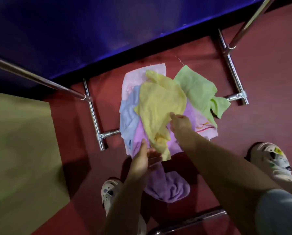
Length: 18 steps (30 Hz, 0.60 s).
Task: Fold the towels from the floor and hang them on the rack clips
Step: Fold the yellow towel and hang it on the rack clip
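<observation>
A heap of towels lies on the red floor between the rack's feet. On top is a yellow towel (158, 106), whose right edge my right hand (180, 122) pinches. My left hand (142, 160) reaches toward the yellow towel's lower corner with fingers straight, holding nothing. Under it lie a light blue towel (129, 114), a pink towel (133, 77) and a lilac towel (169, 185) that trails toward my feet. A green towel (198, 89) is draped over the rack's low right bar. No clips are in view.
The metal rack's base (95, 116) has feet at left and right (233, 72), with upright poles (31, 75) slanting toward me. A blue sheet (91, 31) fills the top. A tan surface (19, 158) lies at left. My two shoes stand at the bottom.
</observation>
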Available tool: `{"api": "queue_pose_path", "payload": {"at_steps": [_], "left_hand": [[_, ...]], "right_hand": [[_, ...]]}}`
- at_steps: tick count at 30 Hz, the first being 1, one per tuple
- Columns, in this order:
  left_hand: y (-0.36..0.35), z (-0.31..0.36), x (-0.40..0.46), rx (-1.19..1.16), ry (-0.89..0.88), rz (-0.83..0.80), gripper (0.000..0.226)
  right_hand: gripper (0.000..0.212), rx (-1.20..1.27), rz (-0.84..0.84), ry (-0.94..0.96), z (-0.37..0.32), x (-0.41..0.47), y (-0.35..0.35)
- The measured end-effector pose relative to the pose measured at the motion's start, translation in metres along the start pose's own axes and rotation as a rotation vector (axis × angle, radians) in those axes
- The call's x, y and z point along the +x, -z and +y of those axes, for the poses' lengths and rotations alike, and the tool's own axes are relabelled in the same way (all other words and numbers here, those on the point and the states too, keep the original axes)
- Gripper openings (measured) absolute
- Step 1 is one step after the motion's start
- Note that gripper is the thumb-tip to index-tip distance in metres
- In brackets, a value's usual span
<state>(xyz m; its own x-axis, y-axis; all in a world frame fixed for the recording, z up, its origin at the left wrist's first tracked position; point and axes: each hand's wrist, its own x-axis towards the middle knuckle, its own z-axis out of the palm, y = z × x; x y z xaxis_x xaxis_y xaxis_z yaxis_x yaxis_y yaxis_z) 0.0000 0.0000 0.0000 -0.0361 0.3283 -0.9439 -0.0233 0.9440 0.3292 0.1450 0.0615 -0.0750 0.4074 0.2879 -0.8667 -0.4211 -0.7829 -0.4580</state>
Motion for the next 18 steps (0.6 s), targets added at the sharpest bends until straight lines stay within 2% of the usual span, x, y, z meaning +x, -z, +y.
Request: {"api": "queue_pose_path", "payload": {"at_steps": [3,7,10,12,14,18], "left_hand": [[-0.006,0.008,0.005,0.029,-0.011,-0.046,0.06],[-0.014,0.021,-0.007,0.065,-0.049,-0.047,0.055],[-0.018,0.03,-0.023,0.079,-0.07,-0.05,0.052],[-0.019,0.035,-0.036,0.061,-0.103,-0.054,0.051],[-0.015,0.043,-0.048,0.038,-0.139,-0.044,0.046],[-0.011,0.058,-0.086,0.011,-0.292,0.097,0.027]], "right_hand": [[0.027,0.172,0.023,-0.064,-0.004,0.008,0.001],[0.025,0.143,-0.129,-0.132,-0.004,-0.004,0.015],[0.026,0.173,-0.088,-0.212,-0.012,-0.017,0.017],[0.029,0.319,-0.05,-0.259,-0.023,-0.025,0.013],[0.032,0.449,-0.142,-0.251,-0.035,-0.04,0.011],[0.037,0.375,-0.385,-0.104,-0.056,-0.115,0.032]]}}
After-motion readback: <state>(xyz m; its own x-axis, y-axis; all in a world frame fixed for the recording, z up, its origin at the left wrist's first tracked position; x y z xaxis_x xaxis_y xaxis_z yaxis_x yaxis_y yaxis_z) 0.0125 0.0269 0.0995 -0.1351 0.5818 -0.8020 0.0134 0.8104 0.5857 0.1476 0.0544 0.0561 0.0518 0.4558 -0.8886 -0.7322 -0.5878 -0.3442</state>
